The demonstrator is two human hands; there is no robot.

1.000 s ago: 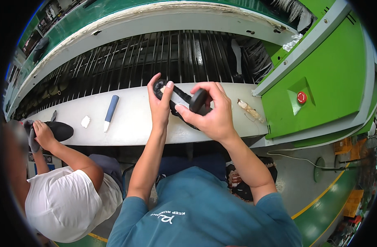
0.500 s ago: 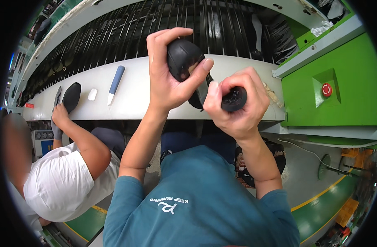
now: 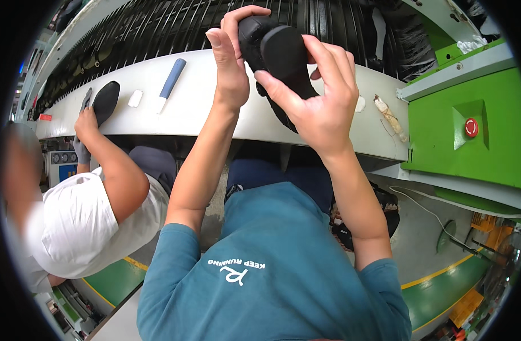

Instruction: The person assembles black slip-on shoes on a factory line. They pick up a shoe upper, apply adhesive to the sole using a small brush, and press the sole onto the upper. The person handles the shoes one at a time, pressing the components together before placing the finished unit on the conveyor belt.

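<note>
Above the white worktop I hold a black shoe with its dark heel turned toward me. My right hand is closed on it, thumb on the near left side and fingers on the right of the heel. My left hand curls its fingers over the shoe's far upper end, while its thumb stands up clear of the shoe. The lower part of the shoe is partly covered by my right hand.
A blue-handled tool with a white tip and a white block lie left. A cord-wrapped stick lies right, beside a green machine with a red button. At left, a co-worker's hand holds a black shoe part.
The shoe has been turned, so its heel now faces me higher up. My right hand has moved up and opened its grip wider; my left thumb has come off the shoe.
</note>
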